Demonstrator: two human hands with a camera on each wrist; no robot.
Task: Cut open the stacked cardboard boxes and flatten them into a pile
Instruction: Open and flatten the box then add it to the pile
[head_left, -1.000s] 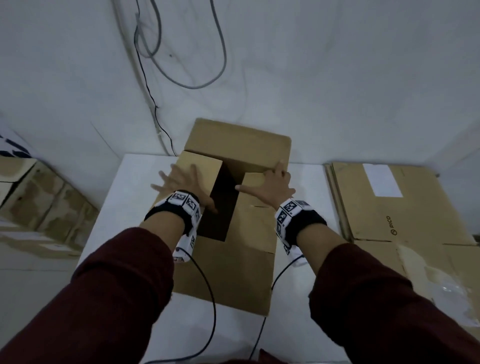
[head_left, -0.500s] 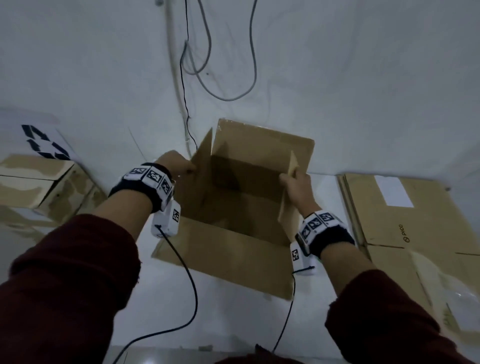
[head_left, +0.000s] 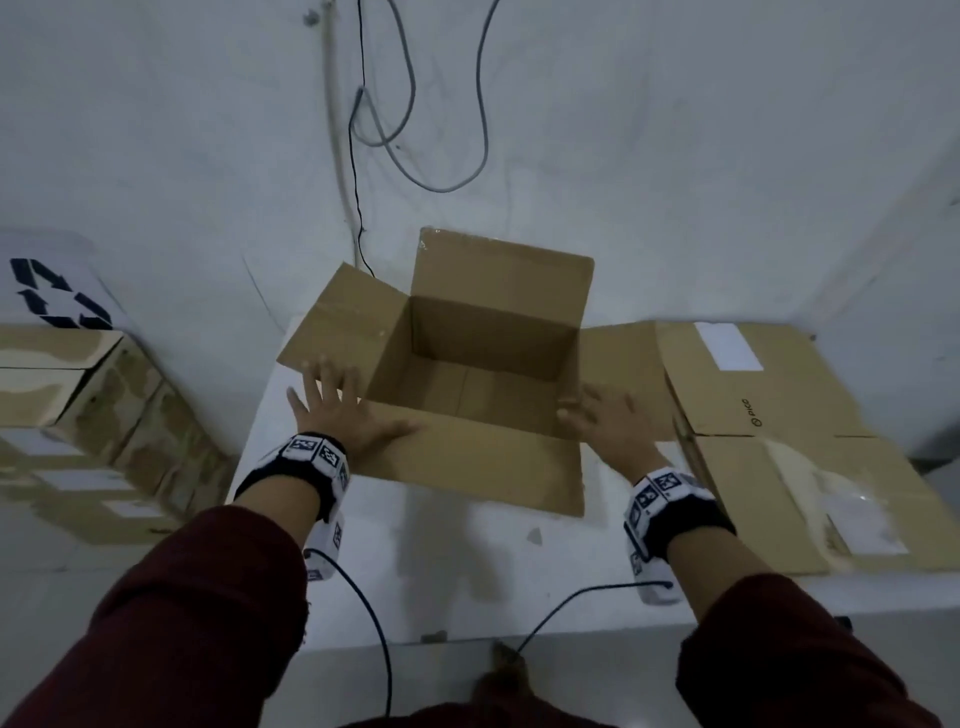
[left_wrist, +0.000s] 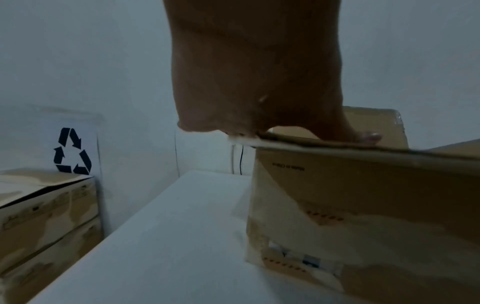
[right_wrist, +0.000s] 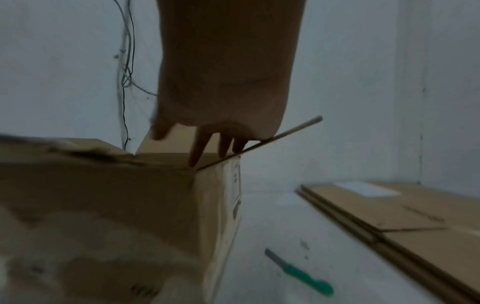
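An open brown cardboard box (head_left: 483, 384) stands on the white table (head_left: 457, 566), all its top flaps spread outward and its inside empty. My left hand (head_left: 337, 410) lies flat with fingers spread on the left flap (head_left: 337, 322), thumb on the near flap (head_left: 467, 467). My right hand (head_left: 608, 415) presses flat on the right flap (head_left: 618, 353) at the box's near right corner. In the left wrist view my left hand (left_wrist: 259, 82) rests on the flap edge above the box wall (left_wrist: 363, 205). In the right wrist view my right hand (right_wrist: 221, 92) has its fingers (right_wrist: 200, 148) on the corner.
A pile of flattened cardboard (head_left: 789, 431) lies on the table at the right. A green-handled knife (right_wrist: 301, 273) lies on the table between box and pile. More taped boxes (head_left: 67, 415) are stacked at the left, below a recycling sign (head_left: 57, 301). Cables (head_left: 395, 104) hang on the wall behind.
The side flaps, closed a second ago and then held upright, are now folded fully outward. Both hands went from holding the flap edges to pressing flat on them.
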